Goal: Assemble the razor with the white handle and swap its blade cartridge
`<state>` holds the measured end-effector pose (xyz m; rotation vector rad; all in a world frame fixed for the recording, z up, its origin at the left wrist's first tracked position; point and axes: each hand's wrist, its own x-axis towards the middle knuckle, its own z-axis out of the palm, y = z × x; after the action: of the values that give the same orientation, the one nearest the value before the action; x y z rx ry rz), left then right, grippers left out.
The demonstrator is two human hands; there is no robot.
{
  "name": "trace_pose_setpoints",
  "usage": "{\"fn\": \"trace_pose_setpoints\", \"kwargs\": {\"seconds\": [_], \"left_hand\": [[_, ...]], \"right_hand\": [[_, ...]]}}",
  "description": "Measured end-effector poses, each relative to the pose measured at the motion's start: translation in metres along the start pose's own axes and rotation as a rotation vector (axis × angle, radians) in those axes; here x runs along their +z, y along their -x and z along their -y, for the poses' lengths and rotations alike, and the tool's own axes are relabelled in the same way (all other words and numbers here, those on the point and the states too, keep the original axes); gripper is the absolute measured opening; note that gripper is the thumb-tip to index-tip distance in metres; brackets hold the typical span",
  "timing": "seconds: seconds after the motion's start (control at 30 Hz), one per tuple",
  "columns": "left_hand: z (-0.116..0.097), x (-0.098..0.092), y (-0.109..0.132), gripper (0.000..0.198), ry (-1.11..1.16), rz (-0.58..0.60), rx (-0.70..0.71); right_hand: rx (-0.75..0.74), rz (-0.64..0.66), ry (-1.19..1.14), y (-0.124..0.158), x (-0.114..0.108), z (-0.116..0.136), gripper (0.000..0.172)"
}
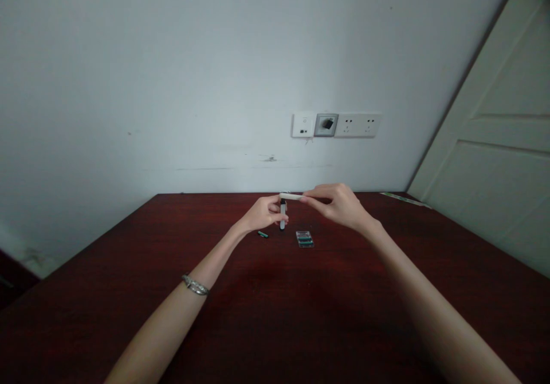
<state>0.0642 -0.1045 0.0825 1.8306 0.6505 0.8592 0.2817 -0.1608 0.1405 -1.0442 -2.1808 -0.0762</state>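
Observation:
My left hand (265, 213) pinches a slim grey stick with black ends (282, 215), which stands upright between thumb and fingers above the table. Level across its top lies a pale, narrow bar (292, 197), its far end between the thumb and fingers of my right hand (337, 203). The two pieces meet near my left fingertips; whether they are joined I cannot tell. Just below my left hand lies a small green and dark piece (262, 234). A clear plastic case (305, 239) with similar green pieces in it rests to the right, below both hands.
The dark red wooden table (266, 315) reaches back to a pale wall (193, 74). Sockets and a switch plate (337, 125) are set in that wall. A flat, pale printed strip (404, 199) lies at the back right, near a white panelled door (502, 120).

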Motion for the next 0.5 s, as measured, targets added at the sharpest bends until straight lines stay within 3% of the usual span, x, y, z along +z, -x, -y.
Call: {"fn": "trace_pose_setpoints", "kwargs": {"seconds": [0.5], "left_hand": [[0.004, 0.001, 0.001, 0.025, -0.039, 0.014, 0.016]], "right_hand": [[0.02, 0.01, 0.014, 0.0, -0.008, -0.016, 0.031]]}}
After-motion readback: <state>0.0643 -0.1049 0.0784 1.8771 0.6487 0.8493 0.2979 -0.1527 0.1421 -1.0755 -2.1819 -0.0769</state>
